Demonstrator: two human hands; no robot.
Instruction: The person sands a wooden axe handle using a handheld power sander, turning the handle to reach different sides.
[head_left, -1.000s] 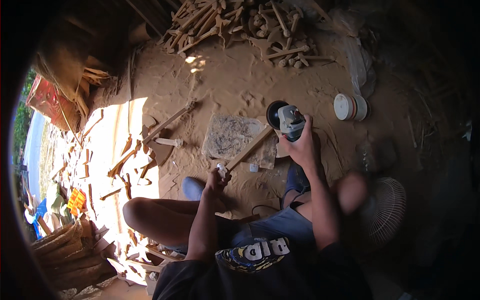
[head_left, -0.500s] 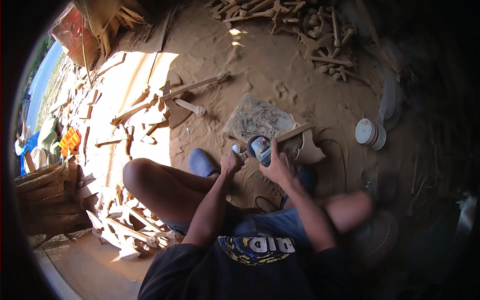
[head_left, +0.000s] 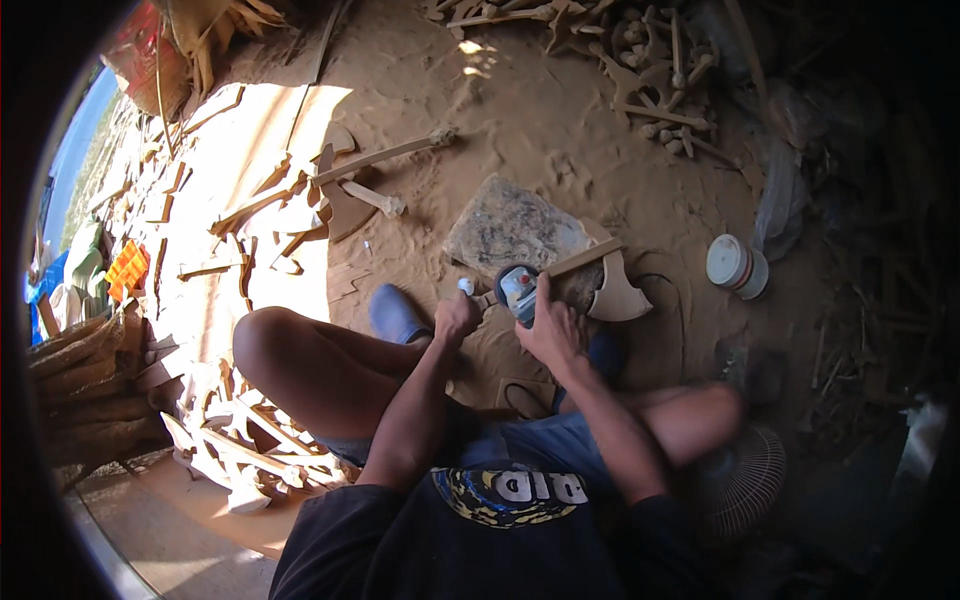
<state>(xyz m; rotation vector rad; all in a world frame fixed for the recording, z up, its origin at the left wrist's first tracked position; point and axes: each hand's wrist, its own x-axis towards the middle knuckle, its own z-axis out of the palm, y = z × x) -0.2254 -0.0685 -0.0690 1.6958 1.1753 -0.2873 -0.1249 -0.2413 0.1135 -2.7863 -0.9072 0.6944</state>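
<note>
My right hand (head_left: pixel 556 338) is wrapped round a small angle grinder (head_left: pixel 521 288), one finger stretched along its body. The grinder's round head sits over a long, narrow, tan bone (head_left: pixel 583 256). My left hand (head_left: pixel 457 318) is closed on the bone's near-left end, where a pale knob shows above the fingers. The bone's far end rests by a grey, dusty slab (head_left: pixel 510 230) and a flat, pale, curved piece (head_left: pixel 620 293). The grinder hides the middle of the bone and the point of contact.
Cut bones (head_left: pixel 375 165) lie left of the slab, with another heap (head_left: pixel 260 450) by my left knee. A bone pile (head_left: pixel 665 75) lies far right. A white tub (head_left: pixel 735 265) stands right, and a round fan cage (head_left: pixel 745 485) near my right knee. Sandy dust covers the ground.
The whole view has shifted slightly, with the scene sitting a little further left. Both hands keep their holds on the grinder and the bone; little else differs.
</note>
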